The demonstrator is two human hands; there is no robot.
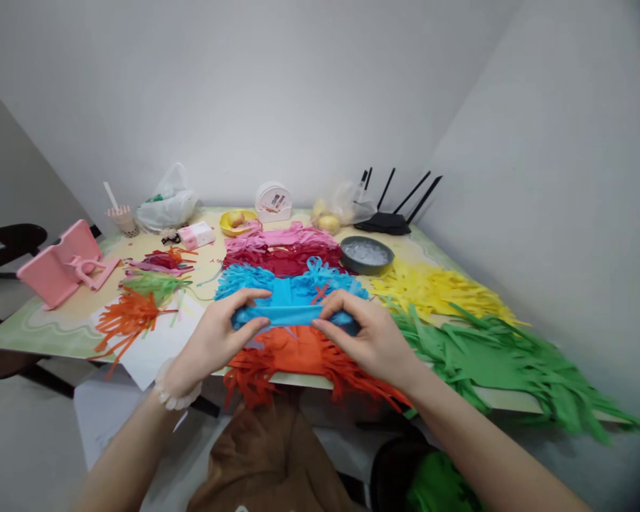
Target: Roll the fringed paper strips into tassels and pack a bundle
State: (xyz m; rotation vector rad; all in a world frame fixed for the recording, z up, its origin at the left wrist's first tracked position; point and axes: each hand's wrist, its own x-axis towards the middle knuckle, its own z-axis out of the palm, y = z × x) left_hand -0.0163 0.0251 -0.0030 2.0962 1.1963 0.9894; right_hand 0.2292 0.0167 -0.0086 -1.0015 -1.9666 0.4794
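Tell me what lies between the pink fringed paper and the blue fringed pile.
Dark red fringed paper, between the pink paper and blue pile; the head view shows it.

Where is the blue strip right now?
Head view, centre: the blue strip is held between the left hand and right hand, above the orange paper.

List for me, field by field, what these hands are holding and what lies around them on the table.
Held: blue paper, folded, gripped at its ends by left hand and right hand
Beneath: orange fringed paper at the table edge
Right: green fringed paper, yellow fringed paper
Behind: grey bowl, black router
Left: pink stand
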